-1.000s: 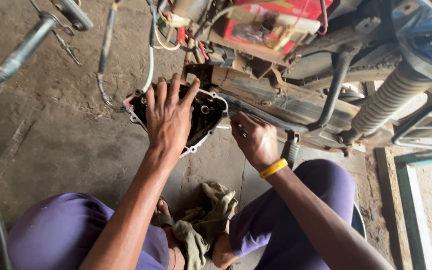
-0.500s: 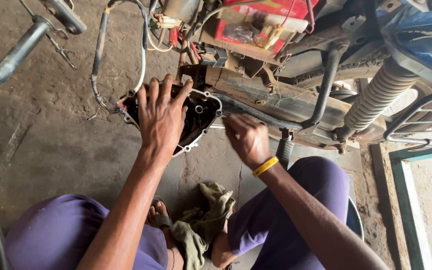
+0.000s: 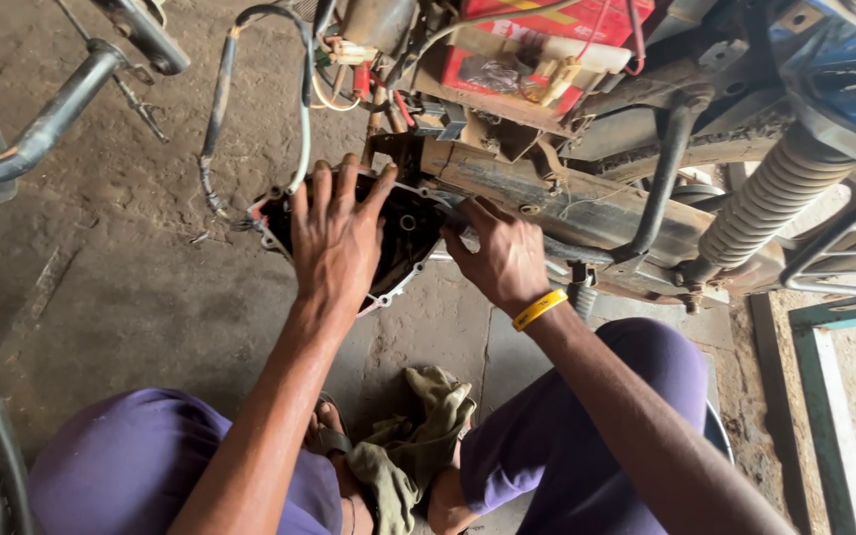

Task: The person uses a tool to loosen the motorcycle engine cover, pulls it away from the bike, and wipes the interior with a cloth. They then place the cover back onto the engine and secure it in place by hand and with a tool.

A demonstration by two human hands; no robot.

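- Pressing our left hand (image 3: 337,238), fingers spread flat, on the black engine cover (image 3: 403,243), low on the motorcycle frame (image 3: 587,213) above the concrete floor (image 3: 101,297).
- Our right hand (image 3: 502,258) curls closed beside the cover's right edge; we cannot tell what it grips.
- A green rag (image 3: 413,436) lies between our knees.

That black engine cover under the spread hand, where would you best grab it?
Probably by its pale rim, coming from the floor side. The engine cover is broad and shallow; the left hand lies flat across its face, and the right hand crowds the frame-side edge.
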